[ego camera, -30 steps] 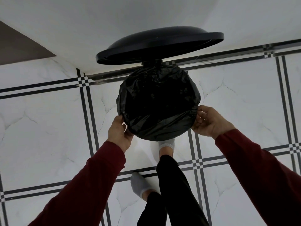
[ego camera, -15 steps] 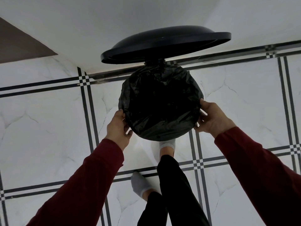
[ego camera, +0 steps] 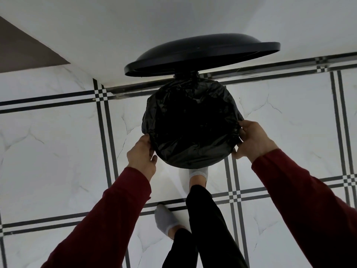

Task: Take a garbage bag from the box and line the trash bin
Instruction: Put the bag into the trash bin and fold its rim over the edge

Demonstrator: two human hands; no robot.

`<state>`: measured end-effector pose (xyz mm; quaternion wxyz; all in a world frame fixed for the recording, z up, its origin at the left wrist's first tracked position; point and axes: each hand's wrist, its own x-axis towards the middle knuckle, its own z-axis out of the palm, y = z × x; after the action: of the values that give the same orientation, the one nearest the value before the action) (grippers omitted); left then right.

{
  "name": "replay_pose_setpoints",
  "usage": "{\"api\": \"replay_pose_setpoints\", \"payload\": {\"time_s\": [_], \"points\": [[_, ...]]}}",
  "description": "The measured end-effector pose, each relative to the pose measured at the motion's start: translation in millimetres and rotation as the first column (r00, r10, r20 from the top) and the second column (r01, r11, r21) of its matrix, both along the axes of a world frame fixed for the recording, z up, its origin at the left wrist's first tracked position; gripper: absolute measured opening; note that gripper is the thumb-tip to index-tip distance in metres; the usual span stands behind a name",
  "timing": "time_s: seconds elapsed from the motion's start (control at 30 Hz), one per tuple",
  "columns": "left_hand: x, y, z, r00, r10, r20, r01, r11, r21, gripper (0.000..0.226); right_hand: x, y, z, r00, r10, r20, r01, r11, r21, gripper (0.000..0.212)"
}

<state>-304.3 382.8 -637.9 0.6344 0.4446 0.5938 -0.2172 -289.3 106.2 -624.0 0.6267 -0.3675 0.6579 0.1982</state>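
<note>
The raised lid (ego camera: 201, 53) blocks the bin's far side; the bag-lined mouth (ego camera: 191, 122) lies open from above. Bare floor (ego camera: 58, 151) flanks both sides; 1 foot (ego camera: 199, 174) stands at the near edge.

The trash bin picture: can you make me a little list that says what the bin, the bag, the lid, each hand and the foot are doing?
bin: round, on tiled floor by the wall, hidden under the bag
bag: black, folded over the rim all round
lid: black, tipped up open
left hand: grips the bag's left edge
right hand: grips the bag's right edge
foot: grey sock, at the bin's base; pedal not visible
</note>
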Motion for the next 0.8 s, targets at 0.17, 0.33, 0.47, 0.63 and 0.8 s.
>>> {"api": "replay_pose_setpoints", "payload": {"time_s": [0.17,0.33,0.47,0.63,0.8], "points": [[-1.5,2.5,1.4,1.000,0.000,0.000,0.000,1.000,-0.027,0.016,2.4,-1.8,-0.4,1.000,-0.017,-0.002,0.017,1.000,0.018,0.016],[-6.5,5.4,5.0,0.999,0.031,0.009,-0.029,0.991,-0.128,0.023,0.3,-3.9,-2.0,0.998,-0.041,-0.040,0.042,0.998,0.035,0.007],[-7.9,4.9,1.9,0.998,0.051,0.049,-0.043,0.988,-0.146,0.023,-1.5,-5.1,-1.7,0.998,0.017,-0.067,-0.015,1.000,0.021,0.006],[-4.7,5.2,-2.3,0.998,0.040,0.048,-0.032,0.988,-0.152,0.021,0.3,0.0,2.0,0.996,0.065,-0.056,-0.068,0.997,-0.048,0.011],[-0.5,3.8,-1.8,0.995,0.073,0.068,-0.063,0.987,-0.148,0.022,-3.6,4.6,3.8,0.997,0.006,0.080,0.001,0.996,-0.094,0.015]]}}
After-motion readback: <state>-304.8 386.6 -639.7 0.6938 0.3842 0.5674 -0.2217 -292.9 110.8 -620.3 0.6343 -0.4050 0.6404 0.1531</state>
